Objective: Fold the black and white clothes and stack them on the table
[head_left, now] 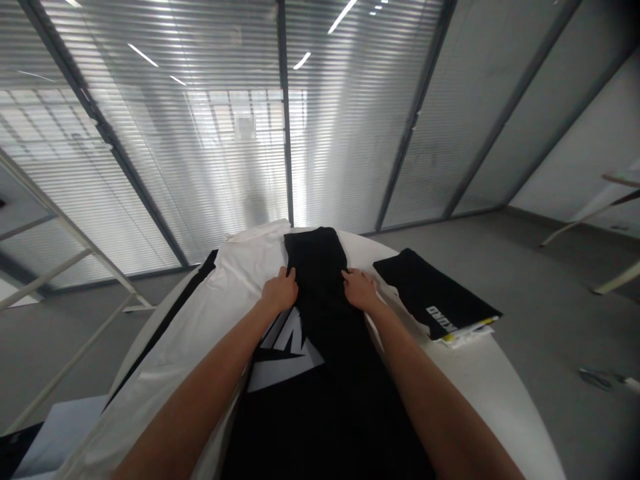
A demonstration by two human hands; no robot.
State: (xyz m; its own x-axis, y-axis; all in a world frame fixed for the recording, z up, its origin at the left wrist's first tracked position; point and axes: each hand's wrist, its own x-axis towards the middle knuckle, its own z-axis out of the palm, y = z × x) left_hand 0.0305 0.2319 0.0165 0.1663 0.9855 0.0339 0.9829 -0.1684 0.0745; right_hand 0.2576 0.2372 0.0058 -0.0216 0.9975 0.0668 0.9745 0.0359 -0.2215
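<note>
A black garment [330,320] with a large white angular print lies lengthwise in front of me, its far end folded near the table's far edge. My left hand [281,290] pinches its left edge, fingers bent at the cloth. On the opposite edge, my right hand [361,290] grips the black fabric between thumb and fingers. White cloth [215,300] spreads out to the left, beneath and beside my left forearm. To the right of my right hand lies a folded black item [435,290] with white lettering, light material showing under its near edge.
Everything rests on a white table [500,387] with a curved edge. A pale metal frame [75,233] stands at left, near white sheets [65,427] low down. Glass partitions with blinds [225,133] rise behind. Another table's legs [580,223] and a cable [595,379] are at right.
</note>
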